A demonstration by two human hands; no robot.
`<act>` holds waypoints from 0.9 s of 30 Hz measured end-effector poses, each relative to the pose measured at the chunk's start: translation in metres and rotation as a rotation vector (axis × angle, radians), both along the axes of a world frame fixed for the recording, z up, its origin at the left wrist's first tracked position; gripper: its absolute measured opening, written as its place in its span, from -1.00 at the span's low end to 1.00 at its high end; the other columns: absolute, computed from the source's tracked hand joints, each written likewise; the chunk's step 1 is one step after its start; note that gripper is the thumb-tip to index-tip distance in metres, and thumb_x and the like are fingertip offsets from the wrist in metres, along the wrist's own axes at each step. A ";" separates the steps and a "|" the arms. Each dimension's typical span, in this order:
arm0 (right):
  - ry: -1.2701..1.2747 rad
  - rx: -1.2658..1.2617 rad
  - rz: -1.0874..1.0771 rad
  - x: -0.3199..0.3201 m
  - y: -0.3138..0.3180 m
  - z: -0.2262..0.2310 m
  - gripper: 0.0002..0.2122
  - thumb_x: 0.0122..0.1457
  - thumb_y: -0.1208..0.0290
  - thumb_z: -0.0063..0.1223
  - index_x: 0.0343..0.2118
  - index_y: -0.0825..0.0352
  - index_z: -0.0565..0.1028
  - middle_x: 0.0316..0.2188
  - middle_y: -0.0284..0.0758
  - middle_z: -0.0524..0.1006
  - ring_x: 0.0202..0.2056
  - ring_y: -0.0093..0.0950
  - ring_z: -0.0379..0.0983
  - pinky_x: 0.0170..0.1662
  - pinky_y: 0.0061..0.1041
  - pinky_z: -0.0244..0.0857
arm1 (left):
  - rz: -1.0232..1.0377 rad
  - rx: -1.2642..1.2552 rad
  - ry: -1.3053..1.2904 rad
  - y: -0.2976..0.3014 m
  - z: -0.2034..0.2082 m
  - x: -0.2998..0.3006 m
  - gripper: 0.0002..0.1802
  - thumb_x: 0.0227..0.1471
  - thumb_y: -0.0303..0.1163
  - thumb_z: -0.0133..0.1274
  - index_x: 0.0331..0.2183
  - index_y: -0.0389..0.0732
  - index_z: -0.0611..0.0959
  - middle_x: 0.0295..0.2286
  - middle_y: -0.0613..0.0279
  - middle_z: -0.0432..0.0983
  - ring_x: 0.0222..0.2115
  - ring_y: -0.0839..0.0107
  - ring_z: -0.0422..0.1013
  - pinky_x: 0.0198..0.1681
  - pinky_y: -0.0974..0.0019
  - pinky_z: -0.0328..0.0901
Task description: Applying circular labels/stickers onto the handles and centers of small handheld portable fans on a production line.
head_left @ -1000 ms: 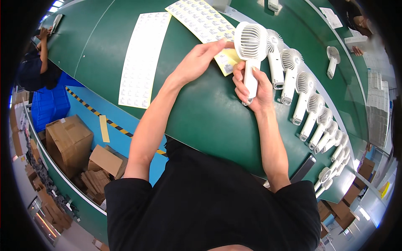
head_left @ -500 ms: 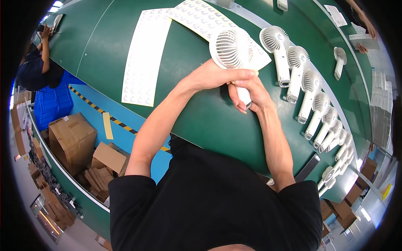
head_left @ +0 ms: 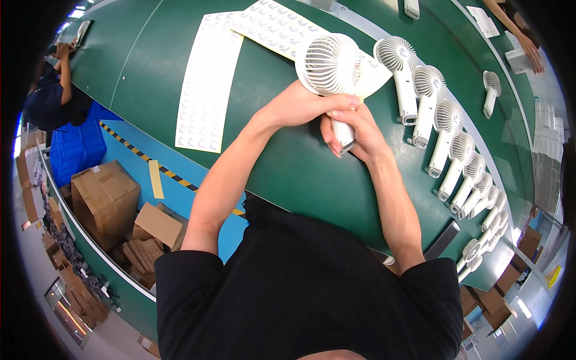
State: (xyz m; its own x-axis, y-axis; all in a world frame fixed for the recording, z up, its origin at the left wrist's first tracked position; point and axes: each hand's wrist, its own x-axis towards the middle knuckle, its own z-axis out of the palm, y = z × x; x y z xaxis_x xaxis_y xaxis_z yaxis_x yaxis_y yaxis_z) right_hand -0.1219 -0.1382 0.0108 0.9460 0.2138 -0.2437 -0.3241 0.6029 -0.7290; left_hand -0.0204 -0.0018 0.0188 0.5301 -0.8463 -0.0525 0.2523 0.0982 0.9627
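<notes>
Both hands grip one white handheld fan (head_left: 329, 65), its round ribbed head pointing away from me over the green table. My left hand (head_left: 305, 107) is closed around the fan just below its head, thumb stretched across the front. Lower down, my right hand (head_left: 367, 137) wraps the handle, its thumb close to the left thumb; the handle's end sticks out beneath. A white label sheet (head_left: 201, 90) lies to the left. Another label sheet (head_left: 273, 25) overlaps its top and runs behind the fan head, partly hidden.
A curved row of several white fans (head_left: 405, 96) lines the right side. Beyond it rests a single fan (head_left: 491, 93); a co-worker's hand (head_left: 530, 53) is at a white box (head_left: 521, 61). A dark bar-shaped object (head_left: 443, 239) lies near my right elbow. Cardboard boxes (head_left: 105, 201) stand lower left.
The fan and both hands have shifted slightly up and left, grip kept. The overlapping label sheet has slid a little left. The co-worker's hand at the upper right has moved.
</notes>
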 end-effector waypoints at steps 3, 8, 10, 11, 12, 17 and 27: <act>0.019 -0.070 -0.053 -0.001 0.006 0.000 -0.79 0.25 0.33 0.04 -0.25 0.42 0.43 -0.56 -0.28 0.51 -0.64 -0.56 0.41 -0.57 -0.58 0.31 | 0.002 0.043 0.029 0.002 0.001 0.006 -0.72 0.10 -0.37 0.14 -0.21 -0.35 0.56 -0.42 0.21 0.58 -0.61 0.52 0.50 -0.58 0.48 0.38; -0.131 -0.293 -0.245 -0.003 0.021 -0.002 -0.81 0.26 0.38 0.03 -0.19 0.40 0.40 -0.54 -0.38 0.44 -0.60 -0.61 0.37 -0.53 -0.62 0.27 | 0.107 -0.037 0.092 -0.005 0.003 0.001 -0.64 0.06 -0.34 0.18 -0.16 -0.36 0.52 -0.39 0.18 0.53 -0.54 0.50 0.48 -0.61 0.44 0.38; -0.147 -0.363 -0.405 -0.003 0.029 -0.005 -0.81 0.26 0.41 0.03 -0.17 0.41 0.39 -0.51 -0.38 0.46 -0.56 -0.62 0.38 -0.53 -0.62 0.27 | 0.127 -0.056 0.233 -0.008 0.003 -0.001 -0.64 0.00 -0.33 0.22 -0.23 -0.38 0.54 -0.52 0.22 0.50 -0.68 0.51 0.44 -0.82 0.45 0.35; -0.111 -0.409 -0.425 -0.003 0.031 -0.007 -0.79 0.26 0.42 0.04 -0.15 0.41 0.38 -0.48 -0.38 0.47 -0.54 -0.63 0.39 -0.52 -0.63 0.28 | 0.121 -0.053 0.232 -0.009 0.003 -0.001 -0.64 0.00 -0.33 0.22 -0.23 -0.38 0.54 -0.52 0.22 0.50 -0.68 0.51 0.44 -0.82 0.45 0.35; -0.136 -0.398 -0.421 -0.003 0.033 -0.009 -0.79 0.26 0.42 0.04 -0.15 0.41 0.38 -0.48 -0.38 0.47 -0.54 -0.63 0.39 -0.52 -0.63 0.28 | 0.118 -0.047 0.241 -0.011 0.002 -0.002 -0.64 -0.01 -0.33 0.23 -0.23 -0.38 0.54 -0.53 0.22 0.50 -0.70 0.52 0.43 -0.83 0.46 0.34; -0.136 -0.556 -0.475 -0.004 0.038 -0.014 -0.79 0.25 0.40 0.04 -0.17 0.43 0.39 -0.53 -0.37 0.52 -0.55 -0.61 0.44 -0.52 -0.60 0.30 | 0.128 0.014 0.215 -0.014 -0.004 -0.004 -0.62 -0.06 -0.33 0.24 -0.25 -0.37 0.55 -0.56 0.23 0.50 -0.75 0.56 0.39 -0.85 0.50 0.28; -0.134 -0.790 -0.501 -0.006 0.045 -0.004 -0.79 0.25 0.43 0.02 -0.18 0.48 0.37 -0.58 -0.24 0.53 -0.59 -0.49 0.47 -0.53 -0.48 0.32 | 0.221 -0.104 0.265 -0.020 -0.011 -0.011 -0.66 -0.03 -0.33 0.17 -0.25 -0.36 0.54 -0.59 0.25 0.47 -0.77 0.56 0.37 -0.88 0.48 0.19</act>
State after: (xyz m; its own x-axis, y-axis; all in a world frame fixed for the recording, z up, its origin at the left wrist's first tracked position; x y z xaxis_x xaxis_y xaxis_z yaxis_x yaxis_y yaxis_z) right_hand -0.1280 -0.0936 0.0071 0.9135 -0.4059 -0.0272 -0.0451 -0.0347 -0.9984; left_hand -0.0317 -0.0213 0.0073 0.6802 -0.7210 -0.1325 0.4537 0.2720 0.8487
